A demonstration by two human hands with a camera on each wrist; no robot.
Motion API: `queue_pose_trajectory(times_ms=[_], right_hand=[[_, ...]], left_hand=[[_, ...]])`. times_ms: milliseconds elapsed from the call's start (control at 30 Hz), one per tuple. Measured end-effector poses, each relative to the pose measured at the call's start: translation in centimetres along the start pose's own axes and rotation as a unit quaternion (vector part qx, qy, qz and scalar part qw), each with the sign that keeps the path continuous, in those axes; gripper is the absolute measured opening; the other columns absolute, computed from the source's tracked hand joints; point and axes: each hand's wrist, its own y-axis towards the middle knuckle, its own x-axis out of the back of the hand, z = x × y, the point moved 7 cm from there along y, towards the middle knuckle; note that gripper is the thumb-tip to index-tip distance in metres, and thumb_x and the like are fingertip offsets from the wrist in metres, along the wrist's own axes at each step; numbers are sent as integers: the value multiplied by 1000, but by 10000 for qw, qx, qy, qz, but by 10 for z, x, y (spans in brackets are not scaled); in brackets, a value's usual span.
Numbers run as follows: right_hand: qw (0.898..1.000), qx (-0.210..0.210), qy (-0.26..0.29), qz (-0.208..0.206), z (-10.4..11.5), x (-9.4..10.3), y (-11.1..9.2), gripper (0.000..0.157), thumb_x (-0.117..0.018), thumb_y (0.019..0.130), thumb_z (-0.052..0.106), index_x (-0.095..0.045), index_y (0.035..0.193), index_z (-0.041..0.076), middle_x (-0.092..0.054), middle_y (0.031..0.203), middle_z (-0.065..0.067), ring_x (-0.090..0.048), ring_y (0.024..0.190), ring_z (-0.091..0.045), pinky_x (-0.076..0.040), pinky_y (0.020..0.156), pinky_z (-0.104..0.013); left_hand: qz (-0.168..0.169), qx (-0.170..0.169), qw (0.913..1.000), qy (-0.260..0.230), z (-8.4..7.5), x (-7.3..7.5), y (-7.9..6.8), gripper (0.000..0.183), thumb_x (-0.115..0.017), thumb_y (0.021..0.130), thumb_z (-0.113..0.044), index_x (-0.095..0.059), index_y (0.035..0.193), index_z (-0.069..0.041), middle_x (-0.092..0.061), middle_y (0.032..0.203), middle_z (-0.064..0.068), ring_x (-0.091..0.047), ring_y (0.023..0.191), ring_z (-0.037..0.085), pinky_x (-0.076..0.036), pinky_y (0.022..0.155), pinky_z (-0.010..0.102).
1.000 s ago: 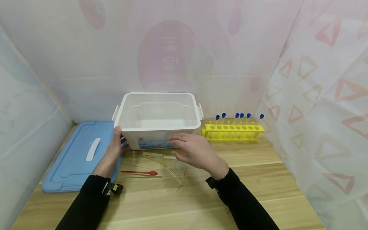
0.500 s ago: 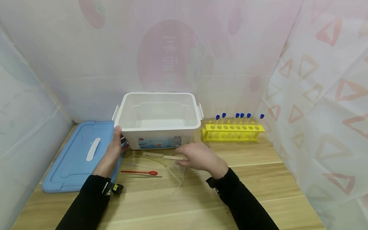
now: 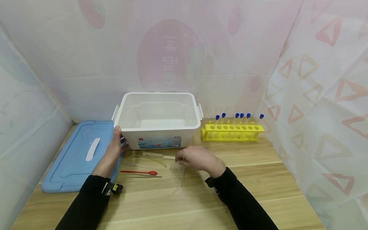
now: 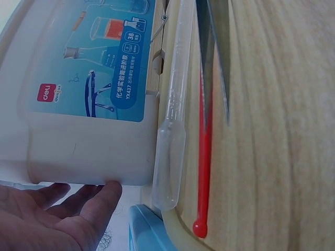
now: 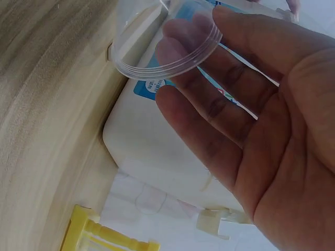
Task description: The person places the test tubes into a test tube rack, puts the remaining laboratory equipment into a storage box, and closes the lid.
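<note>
A white plastic storage bin (image 3: 158,129) stands at the back, its inside bare. My left hand (image 3: 111,152) rests against its left front corner; in the left wrist view the fingertips (image 4: 112,191) touch the bin's end wall. In front of the bin's right side, my right hand (image 3: 200,158) pinches a clear plastic funnel (image 3: 181,170) near its rim, thumb on one side. The funnel (image 5: 167,70) appears through its transparent wall with fingers behind it. Beside this hand lies a wooden test tube clamp (image 3: 155,155), its right end hidden by the fingers.
A yellow rack (image 3: 230,139) with several blue-capped test tubes stands right of the bin. The blue lid (image 3: 74,159) lies left. In front are a red spoon (image 3: 152,173), tweezers (image 4: 226,94), a plastic dropper (image 4: 170,162) and tubing with a bent glass tube (image 3: 176,179).
My right hand has come down from the bin's front to the funnel, and its fingers have closed at the rim. The left hand has stayed on the bin.
</note>
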Motion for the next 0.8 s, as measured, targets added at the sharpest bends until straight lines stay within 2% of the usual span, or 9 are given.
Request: queue_pose_trajectory(times_ms=[300,567,800], right_hand=[[9998,17,157,-77,-1,-3,2,16,-64,104,23,-77,114,21,-74,105,12,-61,83,2,-53,71,-20],[9987,153,476,-6,0,-5,3,20,-61,106,21,-74,121,17,-75,107,8,-62,84,3,-53,73,-19],[9985,154,522,98,-3,-11,7,22,-60,106,15,-76,120,16,-73,98,9,-60,78,0,-52,72,-19]], left_hand=[[29,25,10000,10,0,-1,0,73,-10,107,-64,-6,169,-27,-15,168,25,-20,152,49,-27,115,71],[-63,-58,9999,-98,1,0,1,73,-10,108,-61,-12,169,-21,-19,167,26,-22,151,48,-28,114,71],[-30,-19,9998,-196,3,0,3,76,-11,107,-63,-10,169,-20,-17,167,26,-21,151,48,-27,115,70]])
